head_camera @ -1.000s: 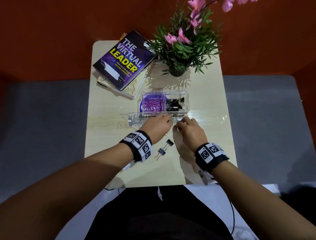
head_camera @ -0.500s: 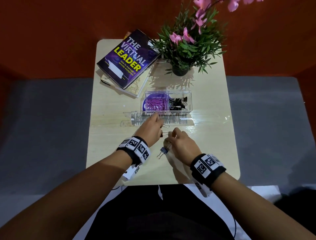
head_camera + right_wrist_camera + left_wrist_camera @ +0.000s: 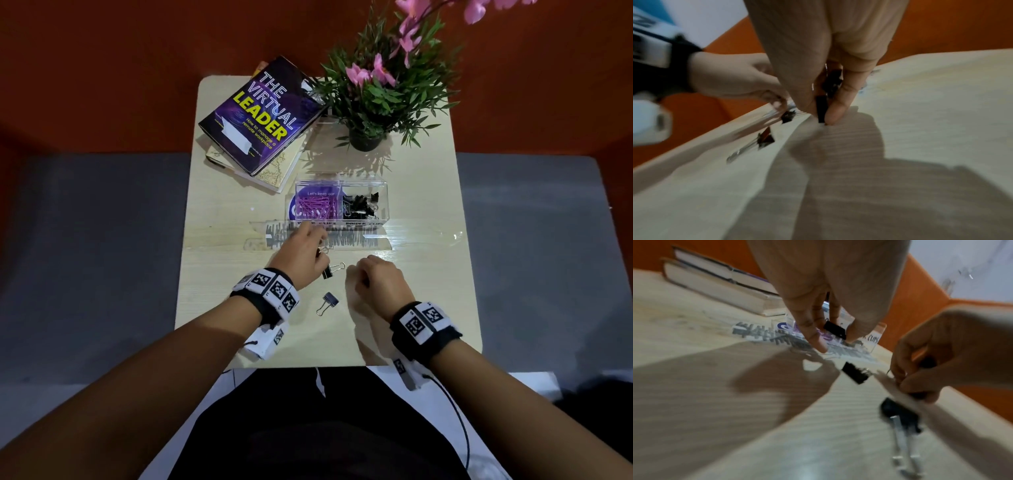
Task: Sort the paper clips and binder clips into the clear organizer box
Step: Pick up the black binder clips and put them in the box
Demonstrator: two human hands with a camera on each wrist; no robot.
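Both hands had withdrawn from the box (image 3: 342,202) toward frame centre. Left hand (image 3: 301,255) pinched one binder clip (image 3: 834,329); right hand (image 3: 380,274) gripped another (image 3: 821,108). Two clips (image 3: 334,270) (image 3: 329,301) remained on the table (image 3: 222,274); the box compartments were largely filled.

Stacked books (image 3: 260,116) and a potted plant (image 3: 373,99) sit on the table (image 3: 219,274).

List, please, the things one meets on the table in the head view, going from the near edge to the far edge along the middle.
loose binder clip → second binder clip, beside the left hand → clear organizer box → potted plant
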